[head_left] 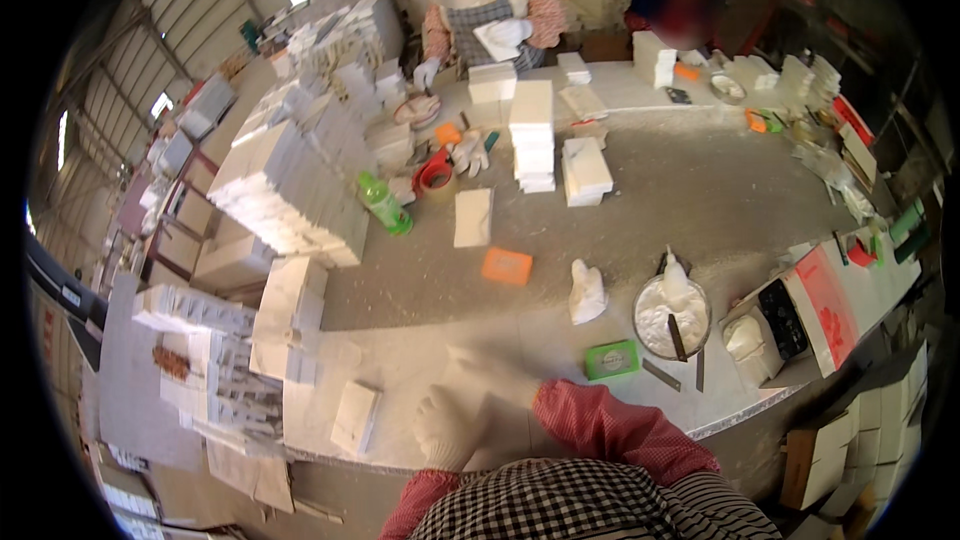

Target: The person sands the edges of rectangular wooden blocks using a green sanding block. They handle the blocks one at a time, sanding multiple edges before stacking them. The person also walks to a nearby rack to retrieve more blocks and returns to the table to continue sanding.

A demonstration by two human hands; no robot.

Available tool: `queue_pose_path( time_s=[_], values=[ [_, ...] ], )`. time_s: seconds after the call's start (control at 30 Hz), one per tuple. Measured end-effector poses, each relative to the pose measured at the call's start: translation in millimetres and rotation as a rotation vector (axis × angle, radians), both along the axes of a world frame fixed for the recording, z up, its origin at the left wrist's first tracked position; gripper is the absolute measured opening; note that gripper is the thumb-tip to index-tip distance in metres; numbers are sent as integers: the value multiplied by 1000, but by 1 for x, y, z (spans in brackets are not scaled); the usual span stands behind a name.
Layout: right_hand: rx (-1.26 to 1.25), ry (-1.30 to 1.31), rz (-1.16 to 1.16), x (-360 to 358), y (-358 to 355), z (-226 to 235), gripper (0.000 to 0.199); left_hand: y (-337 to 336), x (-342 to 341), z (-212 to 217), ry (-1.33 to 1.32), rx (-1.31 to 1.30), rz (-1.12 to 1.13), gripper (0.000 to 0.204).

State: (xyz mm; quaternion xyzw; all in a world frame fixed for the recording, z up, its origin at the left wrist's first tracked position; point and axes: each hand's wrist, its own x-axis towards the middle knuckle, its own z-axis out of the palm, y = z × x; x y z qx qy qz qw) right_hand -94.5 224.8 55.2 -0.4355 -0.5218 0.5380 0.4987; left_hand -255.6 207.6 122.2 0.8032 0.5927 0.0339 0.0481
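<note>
My left hand (441, 432), in a white knitted glove, is low over the near edge of the pale worktop. Its fingers point away from me and look laid flat, with nothing plainly held. My right hand (500, 372) is smeared by motion over the worktop ahead and to the right, so its fingers cannot be read. Left of my left hand lies a small stack of white tiles (355, 417). A green box (611, 360) sits just beyond my right sleeve. Farther right, a round bowl of white paste (672, 316) holds a dark flat scraper (677, 337).
Tall stacks of white tiles (285, 185) line the left. An orange block (507, 266), a green bottle (383, 202), a crumpled white glove (587, 292) and a tile stack (533, 135) stand ahead. Metal strips (661, 373) lie near the bowl. Across the table, a person (495, 15) handles a white tile.
</note>
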Motion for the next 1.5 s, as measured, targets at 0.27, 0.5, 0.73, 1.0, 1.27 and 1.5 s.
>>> queue_pose_path(
  time_s=[0.27, 0.5, 0.73, 1.0, 1.27, 1.5],
  values=[
    [-207, -263, -238, 24, -35, 9, 68, 35, -25, 14, -629, -607, 210, 67],
    [-569, 596, -298, 26, -76, 69, 55, 25, 27, 23, -1179, -1103, 336, 45],
    [-557, 558, -473, 116, -63, 62, 37, 42, 118, 23, -1131, -1186, 21, 50],
    [-313, 605, -583, 254, 1, 95, 38, 79, 178, -34, -1018, -356, -465, 52],
    [-245, 363, -636, 349, 101, 121, 48, 70, 126, -74, -521, -89, -708, 56],
    [-279, 316, -550, 405, 169, 96, 52, 80, 132, -70, -570, 33, -722, 51]
  ],
)
